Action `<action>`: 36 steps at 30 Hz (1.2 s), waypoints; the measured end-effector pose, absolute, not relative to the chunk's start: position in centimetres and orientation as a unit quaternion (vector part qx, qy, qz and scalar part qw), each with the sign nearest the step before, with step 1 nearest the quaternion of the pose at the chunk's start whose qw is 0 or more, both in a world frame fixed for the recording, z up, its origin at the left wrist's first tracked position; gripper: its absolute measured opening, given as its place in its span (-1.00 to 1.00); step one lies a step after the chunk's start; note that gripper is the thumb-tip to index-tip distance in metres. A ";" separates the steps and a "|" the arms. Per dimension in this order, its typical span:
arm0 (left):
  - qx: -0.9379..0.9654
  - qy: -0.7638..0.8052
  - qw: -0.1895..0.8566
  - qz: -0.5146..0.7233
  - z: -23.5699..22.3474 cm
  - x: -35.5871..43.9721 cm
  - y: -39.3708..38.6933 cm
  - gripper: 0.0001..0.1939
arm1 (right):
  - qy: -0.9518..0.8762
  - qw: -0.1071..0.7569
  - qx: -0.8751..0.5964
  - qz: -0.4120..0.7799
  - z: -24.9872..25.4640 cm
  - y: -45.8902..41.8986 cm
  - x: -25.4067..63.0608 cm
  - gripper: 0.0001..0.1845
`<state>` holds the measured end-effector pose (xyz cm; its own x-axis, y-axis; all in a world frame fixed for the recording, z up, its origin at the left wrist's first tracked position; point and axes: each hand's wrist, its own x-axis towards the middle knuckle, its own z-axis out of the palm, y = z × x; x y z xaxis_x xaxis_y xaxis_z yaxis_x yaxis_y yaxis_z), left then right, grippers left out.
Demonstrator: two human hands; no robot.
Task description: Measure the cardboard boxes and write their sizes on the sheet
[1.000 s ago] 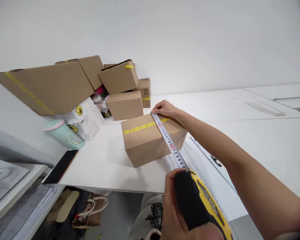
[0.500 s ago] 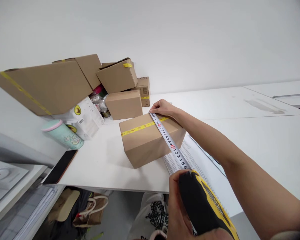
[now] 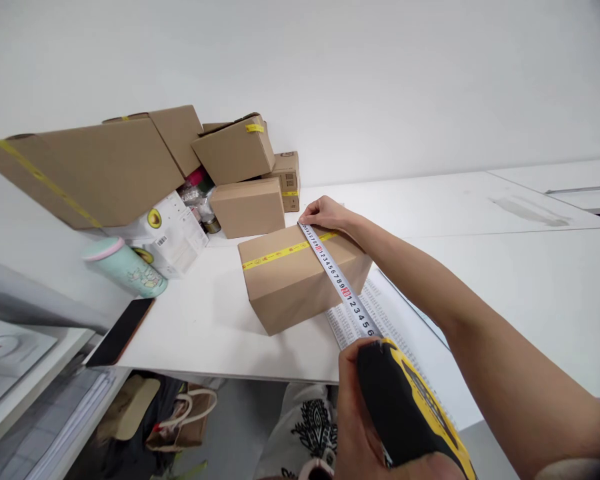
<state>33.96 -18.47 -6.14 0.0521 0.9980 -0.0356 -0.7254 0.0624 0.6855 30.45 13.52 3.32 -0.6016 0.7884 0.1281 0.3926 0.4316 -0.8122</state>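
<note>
My right hand point(image 3: 325, 213) pinches the end of the steel tape blade point(image 3: 336, 279) against the far top edge of the cardboard box point(image 3: 300, 277), fingertips curled tight over the hook. My left hand point(image 3: 355, 413) is clenched round the black and yellow tape measure case point(image 3: 410, 407), close to my body and off the near edge of the table, so the blade runs taut across the box top and down toward me.

The box sits on the white table point(image 3: 480, 280), sealed with a strip of yellow tape point(image 3: 280, 253) that the blade crosses. It looks stiff and light to me, with firm corners; I would take hold of it by its two short ends, where the walls are strongest. The blade is springy and thin-edged, likely to snap back if either grip loosens, so the hook end and the case are the safe places to hold.

A printed sheet point(image 3: 380, 313) lies under the blade beside the box. Farther off, near the wall, more cartons point(image 3: 240, 180) are piled; a mint tumbler point(image 3: 125, 267) lies on its side, and a dark phone point(image 3: 121, 331) rests at the table edge.
</note>
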 end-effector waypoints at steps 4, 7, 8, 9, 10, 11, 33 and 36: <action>0.249 0.251 0.679 0.643 -4.4 33.5 -18.3 0.02 | -0.799 0.253 -0.373 0.398 3.3 13.5 30.4 -0.89; 0.289 0.283 0.684 0.607 -2.6 31.8 -18.2 -0.03 | -0.777 0.299 -0.352 0.428 3.8 13.9 31.0 -0.86; 0.316 0.305 0.674 0.594 -2.1 31.0 -18.2 -0.04 | -0.767 0.334 -0.337 0.432 4.3 14.0 31.4 -0.86; 0.348 0.332 0.656 0.582 -1.5 30.2 -18.2 -0.07 | -0.758 0.375 -0.319 0.428 5.0 14.1 31.9 -0.86; 0.383 0.359 0.630 0.573 -1.0 29.3 -18.1 -0.09 | -0.750 0.418 -0.302 0.414 5.8 14.2 32.5 -0.88; 0.422 0.382 0.600 0.563 -0.5 28.5 -18.1 -0.11 | -0.744 0.456 -0.288 0.394 6.8 14.1 33.2 -0.89; 0.656 0.557 -0.069 0.504 4.8 22.6 -12.5 -0.10 | -0.762 0.496 -0.345 0.233 4.0 2.6 47.2 -0.72; 0.621 0.569 -0.132 0.523 3.7 21.9 -10.1 -0.14 | -0.759 0.354 -0.518 0.175 -2.8 4.8 50.4 -0.81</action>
